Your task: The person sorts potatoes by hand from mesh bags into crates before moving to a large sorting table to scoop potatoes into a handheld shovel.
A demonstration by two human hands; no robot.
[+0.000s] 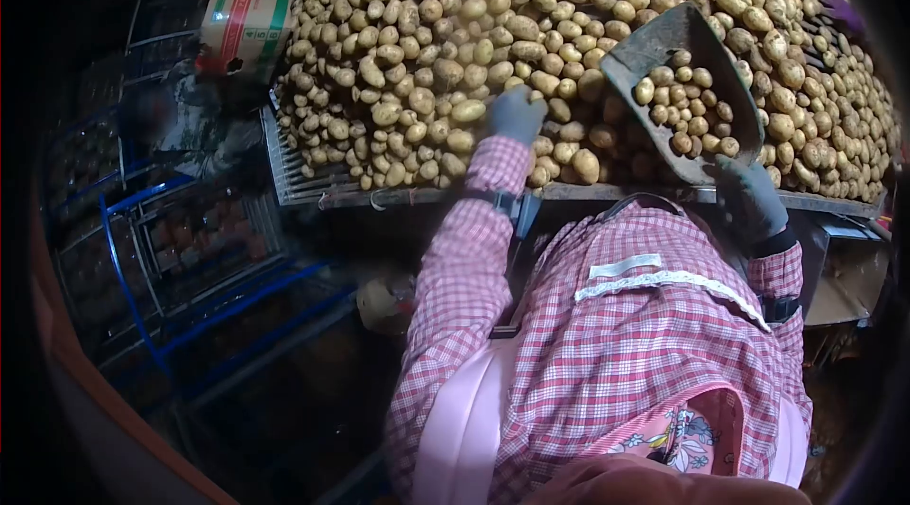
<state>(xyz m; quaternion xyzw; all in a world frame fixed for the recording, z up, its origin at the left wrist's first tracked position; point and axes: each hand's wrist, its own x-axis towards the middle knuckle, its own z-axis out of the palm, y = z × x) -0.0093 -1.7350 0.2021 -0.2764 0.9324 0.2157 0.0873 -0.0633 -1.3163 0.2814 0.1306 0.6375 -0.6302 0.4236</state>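
- The grey-gloved left hand [517, 115] dips among loose yellow-brown potatoes [408, 79], fingers curled, grip unclear.
- The grey-gloved right hand [752, 197] clamps the worn grey scoop [697, 36] at its near end, small potatoes inside.
- Potatoes fill the gap between hands; the metal-edged worktop's rim [607, 192] runs just below.

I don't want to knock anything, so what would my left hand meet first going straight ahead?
Your left hand would likely meet the potatoes just ahead of it, though depth is unclear here.
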